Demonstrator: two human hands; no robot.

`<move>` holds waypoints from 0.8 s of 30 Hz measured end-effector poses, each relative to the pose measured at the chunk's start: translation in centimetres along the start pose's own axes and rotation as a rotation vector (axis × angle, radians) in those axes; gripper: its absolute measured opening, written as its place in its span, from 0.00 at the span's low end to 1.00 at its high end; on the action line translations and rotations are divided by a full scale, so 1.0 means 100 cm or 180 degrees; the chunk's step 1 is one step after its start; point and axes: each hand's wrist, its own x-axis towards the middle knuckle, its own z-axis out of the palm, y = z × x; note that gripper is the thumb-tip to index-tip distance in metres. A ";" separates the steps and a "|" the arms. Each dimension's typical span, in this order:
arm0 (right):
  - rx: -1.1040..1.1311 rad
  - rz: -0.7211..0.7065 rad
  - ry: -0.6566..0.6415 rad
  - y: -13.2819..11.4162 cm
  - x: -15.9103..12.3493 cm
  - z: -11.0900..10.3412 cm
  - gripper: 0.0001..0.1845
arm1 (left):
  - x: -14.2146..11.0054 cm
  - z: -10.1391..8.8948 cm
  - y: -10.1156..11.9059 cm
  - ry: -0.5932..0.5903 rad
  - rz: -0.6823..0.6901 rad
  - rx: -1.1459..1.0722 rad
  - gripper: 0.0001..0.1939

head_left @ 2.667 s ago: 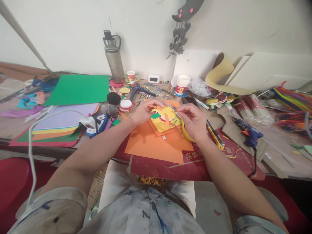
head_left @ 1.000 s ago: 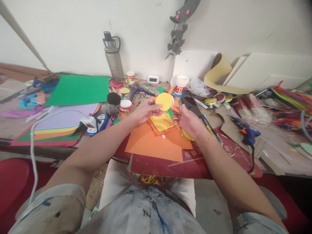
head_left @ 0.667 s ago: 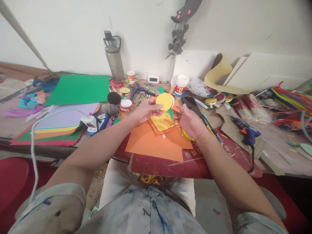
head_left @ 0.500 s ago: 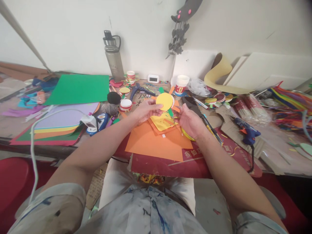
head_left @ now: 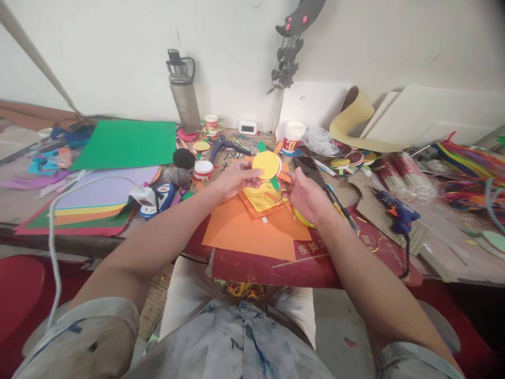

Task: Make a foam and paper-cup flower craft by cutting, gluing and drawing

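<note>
A paper-cup craft [head_left: 265,165] with a round yellow face and orange and green paper strips sticking out around its rim is up in front of me, over the table. My left hand [head_left: 239,179] grips its left edge, thumb on the yellow face. At its lower right, the fingers of my right hand [head_left: 305,195] are closed at an orange paper strip [head_left: 284,177] on the rim; the fingertips are partly hidden. Beneath both hands lie a yellow sheet [head_left: 258,199] and larger orange sheets [head_left: 252,231].
Left stand a green sheet [head_left: 126,145], a paper stack [head_left: 98,192] and a power strip [head_left: 163,199]. Behind are a water bottle [head_left: 184,100], a small clock [head_left: 248,127] and paper cups [head_left: 294,136]. A glue gun [head_left: 402,213] with its cord and pipe cleaners [head_left: 473,158] lie right.
</note>
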 end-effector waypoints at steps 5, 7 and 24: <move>-0.0037 -0.0011 0.0013 0.000 0.000 0.000 0.33 | -0.001 0.001 0.001 0.0037 -0.0021 0.0007 0.33; 0.0022 -0.0002 0.0010 0.000 0.000 0.000 0.34 | -0.001 0.002 0.001 0.0049 -0.0057 0.0023 0.31; -0.0088 -0.0247 0.0609 0.012 0.012 -0.015 0.26 | 0.005 -0.005 0.006 0.1037 -0.0090 -0.0741 0.08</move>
